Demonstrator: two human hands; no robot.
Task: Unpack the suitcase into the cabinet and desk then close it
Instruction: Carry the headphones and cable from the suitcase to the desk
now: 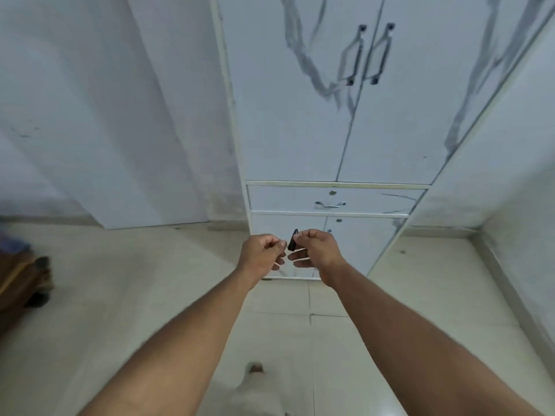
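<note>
I see both hands held out in front of a tall white cabinet with grey marble-like veining (300, 130), at the height of its lower doors. My right hand (315, 250) has its fingers curled and pinches a small, flat black object (292, 240) between thumb and forefinger; the object stands roughly upright, and it is too small and blurred for me to say what it is. My left hand (261, 255) sits just beside it, fingers curled in, thumb and forefinger brought together close to the black object; I cannot tell whether the left hand actually touches it or holds anything of its own.

The cabinet has two tall upper doors, shut, with a pair of long dark bar handles (366, 54) side by side at the centre seam. Below them runs one wide white drawer with a curved metal pull (330, 204) and a small round lock above the pull. Under the drawer are two lower doors, partly hidden behind my hands.

The floor is pale cream tile (135, 295). At the far left edge a brown suitcase-like shape with dark wheels (27, 283) is on the floor, well apart from the cabinet and blurred; I cannot tell whether it is open or closed. White wall panels (90, 115) stand to the left of the cabinet. At the bottom, between my forearms, a bare foot (255, 369) shows on the tile.
</note>
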